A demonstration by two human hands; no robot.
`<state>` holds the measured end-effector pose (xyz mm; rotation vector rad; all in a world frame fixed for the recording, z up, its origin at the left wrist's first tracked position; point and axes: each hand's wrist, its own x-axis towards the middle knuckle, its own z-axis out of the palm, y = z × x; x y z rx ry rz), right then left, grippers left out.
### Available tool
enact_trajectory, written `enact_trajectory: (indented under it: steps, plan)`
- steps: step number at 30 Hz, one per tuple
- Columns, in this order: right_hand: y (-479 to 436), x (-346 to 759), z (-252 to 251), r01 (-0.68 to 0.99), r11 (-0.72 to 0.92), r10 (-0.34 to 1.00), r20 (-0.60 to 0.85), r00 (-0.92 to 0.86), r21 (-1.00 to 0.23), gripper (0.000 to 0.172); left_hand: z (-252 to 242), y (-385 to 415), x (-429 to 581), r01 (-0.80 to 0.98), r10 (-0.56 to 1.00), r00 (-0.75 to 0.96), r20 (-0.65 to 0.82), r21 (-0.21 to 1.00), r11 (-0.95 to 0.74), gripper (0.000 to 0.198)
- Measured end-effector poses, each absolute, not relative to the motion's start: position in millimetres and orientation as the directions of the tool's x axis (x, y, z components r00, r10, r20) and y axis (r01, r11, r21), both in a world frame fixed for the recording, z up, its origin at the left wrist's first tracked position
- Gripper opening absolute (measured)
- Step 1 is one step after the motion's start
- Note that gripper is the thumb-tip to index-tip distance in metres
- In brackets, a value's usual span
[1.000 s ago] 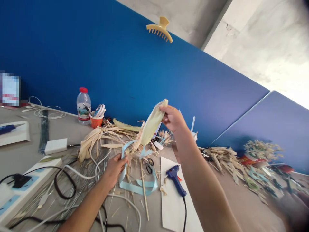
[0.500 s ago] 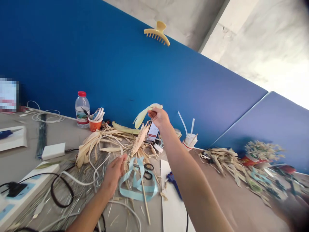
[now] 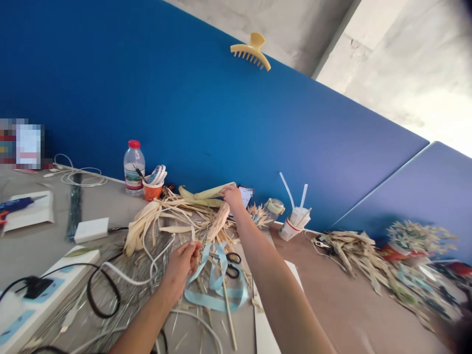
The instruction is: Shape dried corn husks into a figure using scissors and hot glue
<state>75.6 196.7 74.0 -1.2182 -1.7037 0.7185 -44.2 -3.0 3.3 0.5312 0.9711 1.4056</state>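
Observation:
My right hand point(image 3: 233, 195) reaches to the back of the dried corn husk pile point(image 3: 142, 226). Its fingers are closed on the end of a pale green corn husk point(image 3: 211, 192), which lies low over the pile. Lower and to the left, my left hand point(image 3: 182, 265) is closed in a pinch above the table. What its fingertips hold, if anything, I cannot make out. Just right of it lie a loose light-blue ribbon point(image 3: 216, 302), black-handled scissors point(image 3: 233, 265) and a thin stick point(image 3: 229, 314). A phone point(image 3: 245, 195) leans behind my right hand.
Cables and a power strip point(image 3: 47, 290) crowd the left side, beside thin clear strands. A bottle point(image 3: 134, 169) and an orange cup point(image 3: 152, 190) stand at the back. Right of my arm are a cup with straws point(image 3: 291, 226) and another husk heap point(image 3: 350, 250). A blue partition point(image 3: 206, 108) rises behind.
My right hand has come down from in front of the partition to the husk pile, lowering the pale green husk. My left hand stays nearly in place. The view has shifted slightly.

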Motion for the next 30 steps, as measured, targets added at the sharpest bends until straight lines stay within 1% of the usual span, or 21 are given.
enact_trajectory:
  steps: [2, 4, 5, 7, 8, 10, 12, 14, 16, 19, 21, 23, 27, 30]
  plan:
    - [183.4, 79.1, 80.1, 0.437, 0.326, 0.944, 0.316, -0.098, -0.838, 0.025, 2.9, -2.6, -44.8, -0.567, 0.964, -0.119, -0.239, 0.813, 0.131, 0.030]
    - [165.5, 80.5, 86.4, 0.506, 0.369, 0.928, 0.343, -0.148, -0.780, 0.023, 1.7, -2.0, -45.6, -0.560, 0.963, -0.131, -0.234, 0.819, 0.123, 0.032]
    - [156.1, 80.4, 88.5, 0.586, 0.430, 0.901, 0.364, -0.234, -0.687, 0.024, 0.9, -1.7, -45.8, -0.553, 0.963, -0.136, -0.233, 0.824, 0.121, 0.033]
    - [140.2, 79.1, 89.8, 0.688, 0.510, 0.860, 0.330, -0.390, -0.516, 0.023, -0.9, -1.4, -45.9, -0.543, 0.963, -0.138, -0.231, 0.831, 0.121, 0.034]
    - [134.8, 78.1, 89.2, 0.719, 0.550, 0.834, 0.321, -0.449, -0.424, 0.024, -1.8, -1.3, -45.8, -0.539, 0.964, -0.136, -0.229, 0.833, 0.121, 0.035]
    - [130.3, 76.1, 86.3, 0.767, 0.589, 0.800, 0.320, -0.507, -0.257, 0.027, -3.2, -1.4, -45.6, -0.536, 0.966, -0.130, -0.224, 0.835, 0.121, 0.035]
    - [133.1, 74.1, 82.8, 0.815, 0.569, 0.795, 0.325, -0.512, -0.108, 0.031, -4.1, -1.4, -45.7, -0.535, 0.967, -0.122, -0.222, 0.836, 0.124, 0.035]
    - [140.0, 71.7, 79.8, 0.852, 0.524, 0.805, 0.319, -0.500, 0.013, 0.032, -4.5, -1.4, -46.1, -0.532, 0.968, -0.121, -0.221, 0.837, 0.125, 0.035]
    - [148.8, 67.7, 77.8, 0.873, 0.476, 0.821, 0.302, -0.484, 0.103, 0.034, -4.1, -1.5, -46.4, -0.530, 0.966, -0.124, -0.225, 0.839, 0.127, 0.035]
    - [163.7, 57.8, 75.9, 0.884, 0.413, 0.858, 0.233, -0.458, 0.217, 0.038, -1.8, -2.3, -46.3, -0.526, 0.963, -0.122, -0.238, 0.839, 0.140, 0.035]
    - [174.7, 49.0, 74.2, 0.877, 0.388, 0.872, 0.196, -0.449, 0.283, 0.038, 0.1, -2.7, -46.1, -0.524, 0.960, -0.121, -0.251, 0.838, 0.153, 0.034]
    - [185.9, 39.6, 71.2, 0.867, 0.386, 0.872, 0.183, -0.455, 0.315, 0.034, 1.2, -2.4, -45.9, -0.524, 0.957, -0.126, -0.261, 0.836, 0.159, 0.035]
    - [204.7, 25.5, 61.5, 0.873, 0.383, 0.877, 0.177, -0.446, 0.301, 0.030, -1.3, 0.3, -45.3, -0.536, 0.952, -0.142, -0.272, 0.830, 0.157, 0.035]
    - [214.1, 22.8, 59.0, 0.894, 0.359, 0.895, 0.173, -0.411, 0.267, 0.028, -5.4, 2.1, -44.4, -0.541, 0.946, -0.147, -0.290, 0.824, 0.169, 0.034]
